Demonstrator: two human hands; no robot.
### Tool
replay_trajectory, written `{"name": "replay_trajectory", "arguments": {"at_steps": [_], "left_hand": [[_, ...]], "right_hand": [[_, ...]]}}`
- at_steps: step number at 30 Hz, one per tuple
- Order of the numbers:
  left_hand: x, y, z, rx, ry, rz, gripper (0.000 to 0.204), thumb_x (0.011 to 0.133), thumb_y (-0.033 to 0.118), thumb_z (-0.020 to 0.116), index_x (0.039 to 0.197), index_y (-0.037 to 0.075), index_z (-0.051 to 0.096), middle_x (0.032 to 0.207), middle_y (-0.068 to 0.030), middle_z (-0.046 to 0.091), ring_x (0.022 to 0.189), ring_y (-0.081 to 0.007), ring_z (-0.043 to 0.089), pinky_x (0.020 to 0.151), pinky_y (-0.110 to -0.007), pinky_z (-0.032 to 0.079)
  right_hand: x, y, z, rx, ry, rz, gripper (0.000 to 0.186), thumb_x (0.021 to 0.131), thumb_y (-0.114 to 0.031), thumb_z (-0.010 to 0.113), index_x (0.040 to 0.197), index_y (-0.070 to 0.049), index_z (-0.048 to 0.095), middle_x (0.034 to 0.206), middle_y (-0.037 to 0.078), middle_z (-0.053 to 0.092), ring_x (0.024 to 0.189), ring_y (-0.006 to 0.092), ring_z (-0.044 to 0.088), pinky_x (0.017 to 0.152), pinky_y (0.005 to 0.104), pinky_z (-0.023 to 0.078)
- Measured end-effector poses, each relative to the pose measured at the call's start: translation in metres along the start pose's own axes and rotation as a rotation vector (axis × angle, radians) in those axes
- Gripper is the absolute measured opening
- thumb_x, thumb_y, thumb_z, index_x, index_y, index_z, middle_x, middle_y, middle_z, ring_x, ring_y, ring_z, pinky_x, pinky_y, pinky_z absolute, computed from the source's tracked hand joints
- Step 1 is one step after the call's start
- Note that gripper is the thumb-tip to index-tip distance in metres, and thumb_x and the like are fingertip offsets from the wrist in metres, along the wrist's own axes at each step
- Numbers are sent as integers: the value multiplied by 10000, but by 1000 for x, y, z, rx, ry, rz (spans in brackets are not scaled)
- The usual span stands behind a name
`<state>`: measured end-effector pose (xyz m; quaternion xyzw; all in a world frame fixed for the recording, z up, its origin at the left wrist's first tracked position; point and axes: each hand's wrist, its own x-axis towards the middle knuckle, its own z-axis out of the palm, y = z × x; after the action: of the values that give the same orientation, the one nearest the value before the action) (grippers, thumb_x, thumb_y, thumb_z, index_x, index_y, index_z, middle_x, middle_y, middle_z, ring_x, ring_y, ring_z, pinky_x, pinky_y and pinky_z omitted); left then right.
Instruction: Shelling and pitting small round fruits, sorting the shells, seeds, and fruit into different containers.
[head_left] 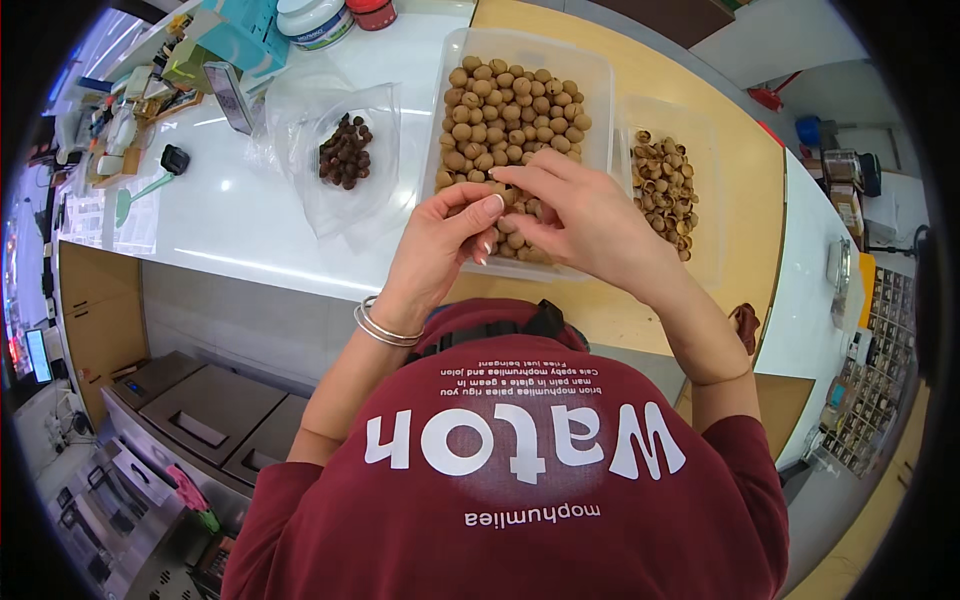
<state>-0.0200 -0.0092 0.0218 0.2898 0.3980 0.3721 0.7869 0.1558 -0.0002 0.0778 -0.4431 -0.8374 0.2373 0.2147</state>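
Above the near end of a clear plastic box (606, 75) full of round tan dried longans (515, 105), my two hands meet. Thumb and fingers of my left hand (440, 235) pinch one dried longan (508, 196). My right hand (590, 215) is closed on the same fruit from the other side, its index finger and thumb bent around it. The fingers cover much of the fruit, so how far its shell is broken cannot be seen. Right of the box, a second clear tub (705, 150) holds empty cracked shells (662, 190).
Dark brown peeled longans (346, 152) lie on a clear plastic bag (380, 205) to the left. Behind it stand a propped phone (229, 97), a white tub (312, 20) and a red-lidded jar (372, 12). A green spoon-like tool (147, 187) lies far left. The table edge runs just before my body.
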Motion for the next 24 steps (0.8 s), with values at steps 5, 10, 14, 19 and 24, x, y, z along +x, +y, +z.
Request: {"name": "replay_trajectory", "arguments": {"at_steps": [5,10,14,19,24], "left_hand": [[-1,6,4,-145,-64,-59,215,854,170,557,988,3,568,760,-26,583,548,-73,471,463,-181,361],[0,8,7,11,-26,-38,229,849,171,560,994,-6,571,716,-8,566,515,-51,454,414,-164,333],[1,9,3,75,-26,-62,261,848,161,554,1031,-24,564,690,-15,563,499,-45,447,391,-161,319],[2,15,2,-53,-85,-81,258,839,131,557,1037,-33,559,694,-50,569,510,-51,450,418,-177,349],[12,10,0,-150,-104,-79,279,839,127,541,1071,-27,556,855,-119,619,543,-65,460,450,-164,358]], "right_hand": [[-2,9,7,90,44,40,252,734,-145,631,967,-62,580,798,80,531,698,266,569,609,353,469],[-1,13,10,140,83,-29,259,704,-68,658,955,-50,598,710,72,515,608,203,534,536,289,443],[-1,19,11,315,69,41,240,708,-85,671,944,-62,627,665,57,545,560,149,535,508,254,451],[-6,28,11,777,-7,346,241,766,-68,633,1006,-48,622,647,3,545,539,68,512,478,206,432],[-8,32,6,1088,-4,493,233,800,-68,592,1027,-20,598,681,3,546,552,60,520,494,196,457]]}}
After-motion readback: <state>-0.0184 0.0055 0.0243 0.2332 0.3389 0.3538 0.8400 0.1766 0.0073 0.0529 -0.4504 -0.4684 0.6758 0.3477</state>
